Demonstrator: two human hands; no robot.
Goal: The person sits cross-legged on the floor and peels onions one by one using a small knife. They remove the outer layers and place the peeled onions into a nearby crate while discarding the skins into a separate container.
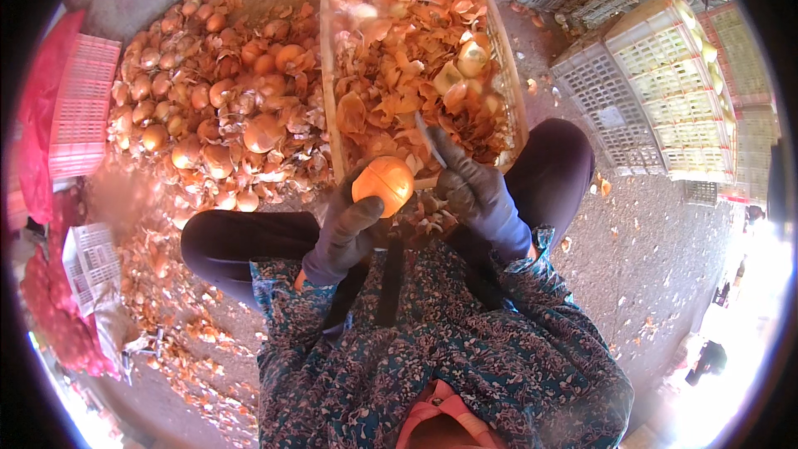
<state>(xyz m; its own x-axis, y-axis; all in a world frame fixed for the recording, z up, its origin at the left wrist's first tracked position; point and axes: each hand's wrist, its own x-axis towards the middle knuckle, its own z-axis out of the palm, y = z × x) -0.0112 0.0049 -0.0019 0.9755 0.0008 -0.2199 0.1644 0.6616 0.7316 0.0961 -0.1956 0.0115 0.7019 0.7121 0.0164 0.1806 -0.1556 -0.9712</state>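
Observation:
My gloved left hand (346, 224) grips a large yellow onion (383, 186) with its orange skin on and a dark line running across it. In my gloved right hand (469, 184) is a small knife (429, 137), its blade pointing up and away from me, a short gap to the right of the onion. Both hands are above the near edge of a pale plastic crate (330, 106). Loose brown onion skins (399, 68) fill that crate, and a peeled onion (472, 57) lies among them at the right.
A heap of unpeeled onions (206, 100) covers the floor left of the crate. Stacked plastic crates (661, 87) stand at the right, some holding pale onions. A pink crate (84, 106) is at far left. Onion skins (181, 324) litter the floor at lower left.

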